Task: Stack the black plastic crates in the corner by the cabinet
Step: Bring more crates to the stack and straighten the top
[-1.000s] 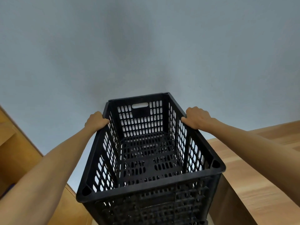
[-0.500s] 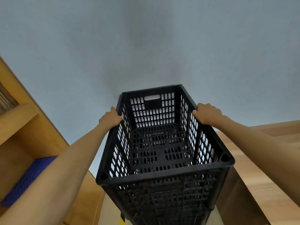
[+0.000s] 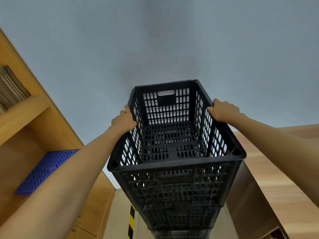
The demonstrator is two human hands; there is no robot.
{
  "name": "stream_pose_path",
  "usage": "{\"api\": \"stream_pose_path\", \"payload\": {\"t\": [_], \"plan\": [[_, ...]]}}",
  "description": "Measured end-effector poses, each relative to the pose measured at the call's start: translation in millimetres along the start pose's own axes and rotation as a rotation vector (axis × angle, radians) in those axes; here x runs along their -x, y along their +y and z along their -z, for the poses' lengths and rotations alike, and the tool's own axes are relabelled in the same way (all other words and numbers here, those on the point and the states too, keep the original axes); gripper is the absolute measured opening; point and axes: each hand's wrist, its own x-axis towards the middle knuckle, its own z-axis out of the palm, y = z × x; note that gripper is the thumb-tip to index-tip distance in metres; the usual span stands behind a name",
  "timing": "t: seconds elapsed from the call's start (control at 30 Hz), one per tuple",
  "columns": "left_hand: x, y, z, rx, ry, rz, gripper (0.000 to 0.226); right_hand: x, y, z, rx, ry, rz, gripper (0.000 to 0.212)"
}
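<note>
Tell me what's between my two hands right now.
The top black crate spans the gap in the head view: the left hand grips its left rim and the right hand its right rim. The crate itself is empty.

A blue perforated tray (image 3: 45, 171) lies on a wooden shelf (image 3: 25, 112); yellow-black striped tape (image 3: 131, 221) below.

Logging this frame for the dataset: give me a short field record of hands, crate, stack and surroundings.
left hand: gripping left rim of top crate
right hand: gripping right rim
top crate: black, perforated, empty, on the stack
stack below: more black crates, count unclear
left side: wooden cabinet, blue crate on its shelf
floor: yellow-black striped tape
</note>
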Motion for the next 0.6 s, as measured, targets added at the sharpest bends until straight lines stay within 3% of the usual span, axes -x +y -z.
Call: {"api": "stream_pose_path", "payload": {"t": [0.1, 0.2, 0.4, 0.6], "plan": [[20, -3, 2, 0.052, -0.035, -0.009, 0.09, 0, 4, -2, -0.189, -0.109, -0.004, 0.053], [37, -11, 2, 0.185, -0.069, -0.035, 0.09, 5, 1, -6, -0.367, -0.113, -0.019, 0.07], [75, -22, -2, 0.435, -0.01, -0.052, 0.063, 41, -1, -8, -0.284, -0.07, 0.084, 0.068], [101, -29, -5, 0.568, -0.057, -0.102, 0.072, 92, 14, -5, -0.315, -0.109, 0.089, 0.077]]}}
